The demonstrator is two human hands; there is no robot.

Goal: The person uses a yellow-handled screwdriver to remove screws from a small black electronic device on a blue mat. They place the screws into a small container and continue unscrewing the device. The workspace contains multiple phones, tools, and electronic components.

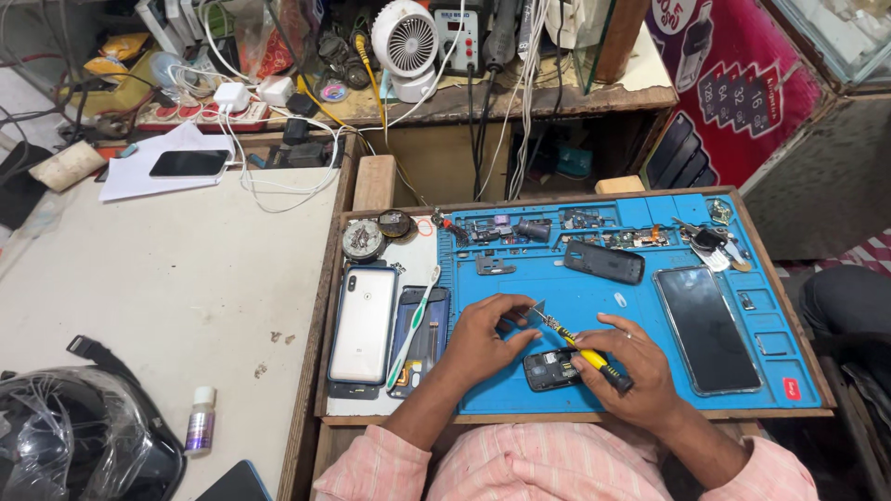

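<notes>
A red and magenta sign (733,88), printed with white panels and pictures of phones, is seen leaning at the upper right of the frame. A small bottle with a purple label (200,422) is stood at the lower left on the pale surface (167,278), near a dark helmet (79,436). At lower centre, a small dark phone body (549,369), opened up with its insides exposed, is laid on the blue work mat (594,297). It is steadied by the left hand (483,339), fingers curled, thumb and forefinger pressed down just above it. A yellow-and-black screwdriver (585,353) is pinched in the right hand (631,366), its tip angled up and left over the phone body. To the left, a white phone (363,323) is laid back-up, and a large dark phone (705,327) is rested to the right.
</notes>
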